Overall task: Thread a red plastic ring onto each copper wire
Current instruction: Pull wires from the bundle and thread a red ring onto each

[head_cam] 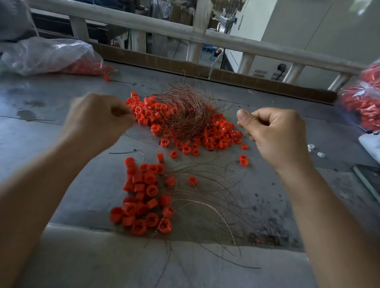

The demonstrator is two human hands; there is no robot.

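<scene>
A tangle of thin copper wires (183, 113) lies on a heap of loose red plastic rings (215, 136) at the middle of the grey table (34, 142). Closer to me is a second pile of red rings (139, 202), with copper wires (206, 200) fanning out from it to the right. My left hand (97, 121), blurred, hovers left of the tangle with its fingers curled and its fingertips pinched together. My right hand (273, 133) is to the right of the tangle, thumb pressed on curled fingers. A fine wire seems to run between the two hands. Whether a ring sits on it is unclear.
A clear plastic bag of red rings (52, 55) lies at the back left, and another bag (367, 96) at the right edge. A white device (376, 144) and a dark flat slab (373, 182) lie at the right. A pale railing (145, 26) runs behind the table.
</scene>
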